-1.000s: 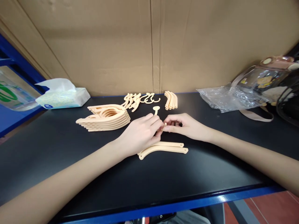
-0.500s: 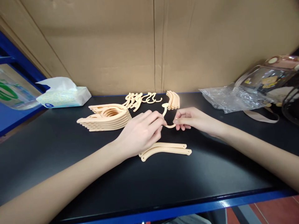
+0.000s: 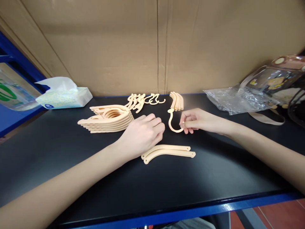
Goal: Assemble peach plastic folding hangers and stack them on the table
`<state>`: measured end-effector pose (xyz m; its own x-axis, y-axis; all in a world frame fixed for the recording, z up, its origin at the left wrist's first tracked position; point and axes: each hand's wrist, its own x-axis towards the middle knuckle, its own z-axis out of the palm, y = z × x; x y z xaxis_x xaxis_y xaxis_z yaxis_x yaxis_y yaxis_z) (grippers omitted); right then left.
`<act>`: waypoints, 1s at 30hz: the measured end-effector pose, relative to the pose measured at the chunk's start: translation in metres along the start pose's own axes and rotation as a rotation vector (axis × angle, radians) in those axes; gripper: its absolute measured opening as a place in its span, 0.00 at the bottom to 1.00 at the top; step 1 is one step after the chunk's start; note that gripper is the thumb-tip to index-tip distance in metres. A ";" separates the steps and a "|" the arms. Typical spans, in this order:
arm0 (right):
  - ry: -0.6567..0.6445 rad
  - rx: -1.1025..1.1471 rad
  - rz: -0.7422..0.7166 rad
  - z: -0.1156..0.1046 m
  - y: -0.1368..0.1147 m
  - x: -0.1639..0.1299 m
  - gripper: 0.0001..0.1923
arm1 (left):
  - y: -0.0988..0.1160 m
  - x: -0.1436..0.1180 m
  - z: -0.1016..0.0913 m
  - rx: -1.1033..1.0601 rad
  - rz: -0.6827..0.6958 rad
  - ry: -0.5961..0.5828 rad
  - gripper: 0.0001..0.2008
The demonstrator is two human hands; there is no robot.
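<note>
My right hand [image 3: 192,121] pinches the free end of a cream plastic hanger hook [image 3: 170,123] between thumb and fingers. The hook curves down and left from these fingers, with its flat cap toward the back. My left hand [image 3: 145,132] hovers left of the hook, apart from it, its fingers curled together; nothing shows in them. Just below that hand, two curved hanger arms [image 3: 170,151] lie side by side on the black table [image 3: 152,187]. A stack of folded hangers [image 3: 107,122] sits to the left of my left hand.
Behind are several loose hanger arms [image 3: 137,101], hooks [image 3: 154,99] and another bunch of arms [image 3: 176,101]. A tissue pack [image 3: 65,97] stands at left. On the right are a clear plastic bag [image 3: 228,101] and a transparent bottle [image 3: 271,78] with a strap. Cardboard [image 3: 107,47] rises behind the table.
My left hand has let go of the hook and drawn slightly left. My right hand has moved a little to the right with the hook, which now shows more fully.
</note>
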<state>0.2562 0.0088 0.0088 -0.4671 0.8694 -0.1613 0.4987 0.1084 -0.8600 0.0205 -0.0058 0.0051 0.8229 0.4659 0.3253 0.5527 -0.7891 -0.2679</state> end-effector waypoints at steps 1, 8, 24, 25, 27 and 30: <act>-0.001 -0.002 0.001 0.000 -0.001 0.000 0.02 | 0.000 0.000 0.000 -0.001 -0.003 -0.002 0.13; -0.009 -0.027 0.017 -0.002 -0.002 -0.001 0.03 | 0.000 0.000 -0.001 -0.053 -0.036 -0.007 0.13; -0.100 -0.233 -0.048 -0.011 0.004 -0.001 0.19 | -0.024 0.048 -0.016 0.353 -0.399 -0.265 0.11; -0.098 -0.241 -0.048 -0.011 0.005 -0.001 0.19 | -0.031 0.055 -0.016 0.321 -0.464 -0.344 0.13; -0.091 -0.254 -0.052 -0.011 0.007 -0.001 0.19 | -0.046 0.066 -0.015 0.288 -0.515 -0.421 0.18; -0.082 -0.266 -0.068 -0.011 0.008 -0.001 0.18 | -0.066 0.076 -0.014 0.219 -0.583 -0.547 0.24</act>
<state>0.2682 0.0142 0.0077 -0.5583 0.8150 -0.1553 0.6331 0.2974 -0.7147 0.0452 0.0762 0.0599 0.3135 0.9496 -0.0055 0.8771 -0.2918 -0.3815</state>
